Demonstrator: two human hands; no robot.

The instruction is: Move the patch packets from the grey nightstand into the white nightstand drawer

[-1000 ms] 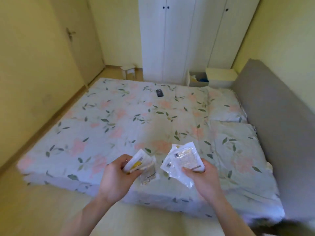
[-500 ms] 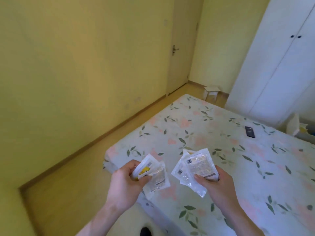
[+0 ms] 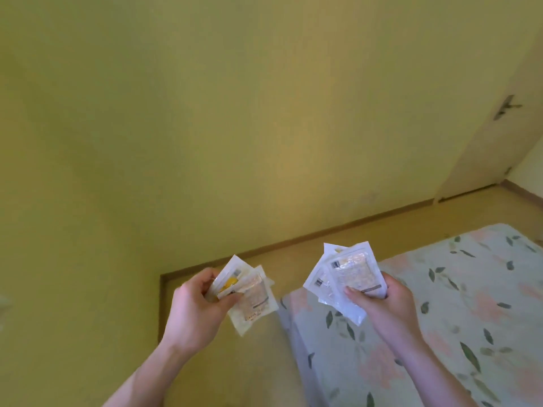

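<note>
- Patch packets are split into two fans, one in each hand, both carried in the air; neither nightstand is in view.
- Left hand (image 3: 194, 309) pinches its packets (image 3: 248, 295) between thumb and curled fingers; one shows a yellow patch, and the lowest packet hangs below the grip, tilted.
- Right hand (image 3: 382, 304) holds the second fan (image 3: 346, 274) with the thumb pressed across the front, packets standing up above the grip.
- Below the right grip lies the flowered bed (image 3: 458, 304); below the left grip, bare floor (image 3: 235, 362); ahead of both, a yellow wall (image 3: 235, 127), with a door (image 3: 499, 136) far off to the right.
- Judged step: carrying the packets toward the white nightstand drawer.
- To do it well, keep both pinches firm, since the slick packets could slide apart, and tuck the hanging left packet deeper before walking on.
- At the drawer one hand may need freeing; stacking both fans into a single grip would help.
</note>
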